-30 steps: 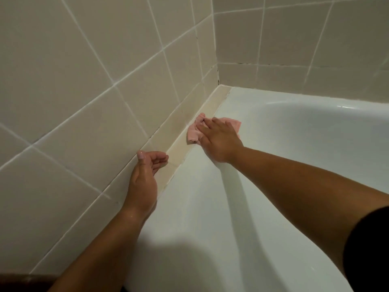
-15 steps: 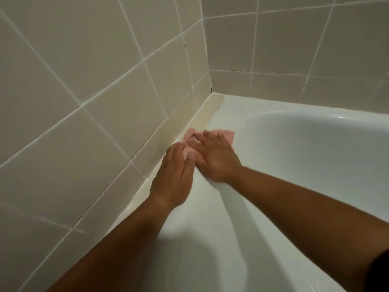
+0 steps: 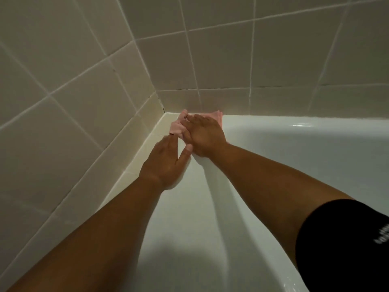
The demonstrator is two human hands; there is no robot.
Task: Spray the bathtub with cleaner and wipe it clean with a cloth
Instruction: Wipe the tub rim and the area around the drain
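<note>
right hand: flat, cloth pressed into bathtub corner, mid-frame
left hand: fingers straight, cloth edge touched
risk: corner seam missed if cloth is bunched

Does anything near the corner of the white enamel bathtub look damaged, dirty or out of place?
Yes. Dark specks sit in the corner joint of the beige wall tiles, just above the white bathtub rim, and along the horizontal grout line behind it. They look like grime or mould. Nothing appears spilled or broken.
</note>
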